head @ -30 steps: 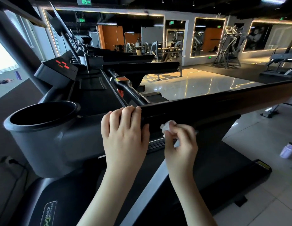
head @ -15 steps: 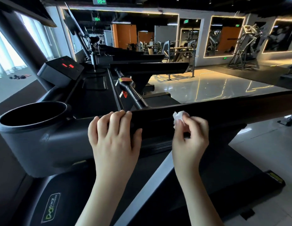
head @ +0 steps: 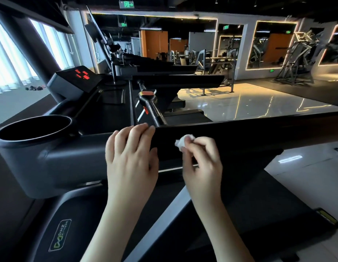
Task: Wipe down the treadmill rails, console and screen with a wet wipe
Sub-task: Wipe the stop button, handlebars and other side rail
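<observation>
- While both forearms reach forward over the treadmill's front, the cover (head: pixel 60 235) with its logo and the grey upright (head: pixel 170 214) lie beneath them, clear of either arm.
- Left hand (head: pixel 130 157) lies on the rail (head: pixel 258 133) where it meets the grey housing. Its fingers are nearly straight and close together, with the tips at the top edge and the thumb spread against the front face. It holds nothing, and I judge it is there to steady the body while the other hand works.
- Right hand (head: pixel 202 163) pinches the wipe (head: pixel 182 142) between thumb and curled fingertips. The wipe is bunched into a small wad and touches the rail's front face, just right of the left hand and below the top edge. A tight wad likely gives firm pressure on a narrow face.
- Rail runs off right past the frame edge with nothing on it, which leaves open room for a long stroke that way. Leftward, the left hand blocks the stroke and would have to lift.
- Cup holder (head: pixel 34 129) sits left of the hands, apart from them.
- Console (head: pixel 75 80) with red lights stands farther back on the left, and a round bar (head: pixel 151 106) runs away from the rail's top edge. Neither is near the wipe, and both look like later steps.
- Beyond these are a glossy floor (head: pixel 249 103) and mirrors (head: pixel 274 44).
</observation>
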